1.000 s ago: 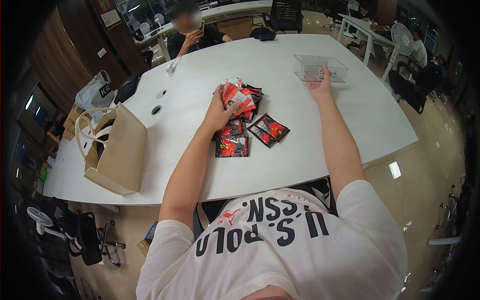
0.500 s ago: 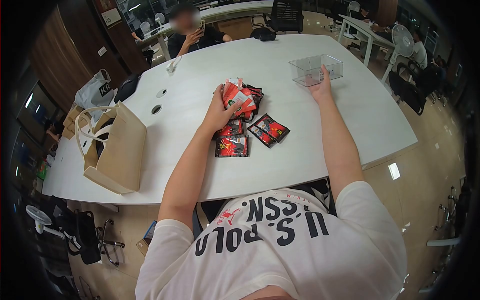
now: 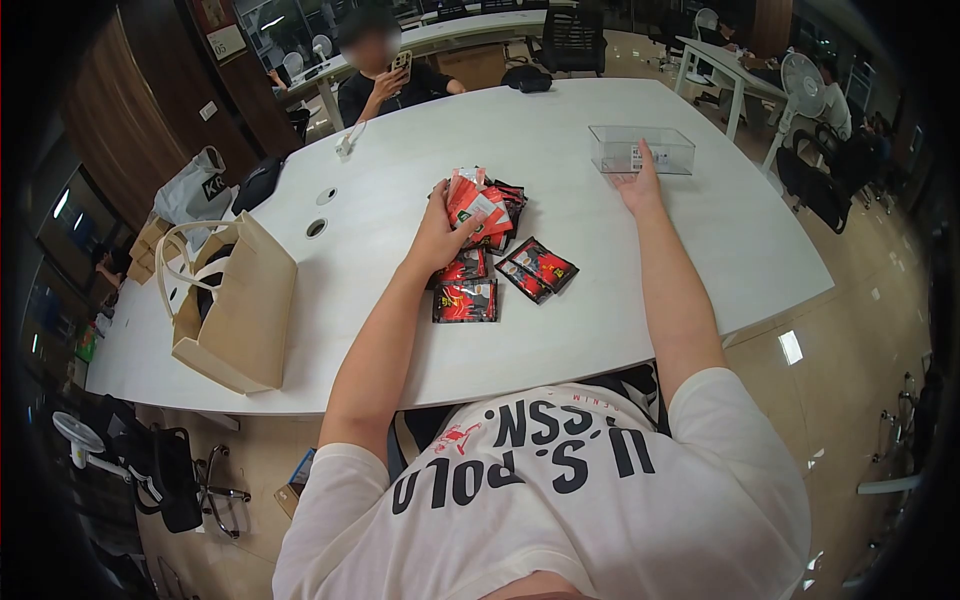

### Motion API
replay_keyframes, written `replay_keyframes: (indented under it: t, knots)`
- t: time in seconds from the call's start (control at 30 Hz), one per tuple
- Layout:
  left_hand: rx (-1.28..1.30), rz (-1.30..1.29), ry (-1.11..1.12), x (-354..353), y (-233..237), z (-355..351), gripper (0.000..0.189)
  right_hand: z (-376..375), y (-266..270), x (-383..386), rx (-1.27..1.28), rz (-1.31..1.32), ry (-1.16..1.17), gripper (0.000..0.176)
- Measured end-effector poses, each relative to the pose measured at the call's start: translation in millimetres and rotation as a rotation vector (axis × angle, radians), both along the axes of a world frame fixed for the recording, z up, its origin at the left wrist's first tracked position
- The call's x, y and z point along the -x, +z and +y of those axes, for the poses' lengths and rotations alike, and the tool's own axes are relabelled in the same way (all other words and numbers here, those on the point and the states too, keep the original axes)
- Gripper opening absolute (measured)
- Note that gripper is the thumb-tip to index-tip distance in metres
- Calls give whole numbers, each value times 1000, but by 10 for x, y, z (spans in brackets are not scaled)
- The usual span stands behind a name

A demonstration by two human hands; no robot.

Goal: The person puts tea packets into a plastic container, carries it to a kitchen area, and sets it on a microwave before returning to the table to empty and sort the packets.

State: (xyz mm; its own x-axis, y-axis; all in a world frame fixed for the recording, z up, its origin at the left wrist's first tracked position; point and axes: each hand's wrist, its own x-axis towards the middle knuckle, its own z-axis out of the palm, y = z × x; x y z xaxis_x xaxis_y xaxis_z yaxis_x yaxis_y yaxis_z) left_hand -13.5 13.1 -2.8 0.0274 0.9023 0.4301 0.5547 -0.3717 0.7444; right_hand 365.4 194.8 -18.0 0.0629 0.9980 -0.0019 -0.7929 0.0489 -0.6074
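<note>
Presently: white counter (image 3: pixel 600 330), beige tote bag (image 3: pixel 235 310) at its near left edge. Clear box (image 3: pixel 665 152) stands far right, only a label visible inside, no sachet in it. Right hand (image 3: pixel 637 183) lies palm up, fingers spread, tips at the box's near wall. Left hand (image 3: pixel 438 232) has fingers clamped on a fan of red sachets (image 3: pixel 478 203) mid-counter. Loose sachets (image 3: pixel 540 268) lie just near of it, all outside the box.

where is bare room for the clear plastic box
Bare white table lies between the red-and-black sachets and the right hand by the clear plastic box, also between sachets and beige tote bag. Crowded around the left hand.
</note>
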Motion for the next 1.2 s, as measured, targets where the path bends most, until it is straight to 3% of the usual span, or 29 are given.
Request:
replay_keyframes:
  t: [0.23, 0.63, 0.83, 1.03, 1.2]
  knots:
    - [11, 7, 3, -31, 52, -45, 102, 102, -63, -32, 5, -44, 1, 93]
    - [23, 11, -13, -37, 81, -69, 99, 203, -43, -64, 220, -150, -199, 90]
    - [37, -3, -34, -29, 74, -60, 100, 270, -134, -101, 184, -169, -269, 85]
    - [7, -6, -8, -40, 65, -71, 99, 148, 50, -276, 304, -380, -70, 95]
    - [15, -25, -18, -34, 63, -60, 99, 70, 164, -452, 330, -384, 33, 105]
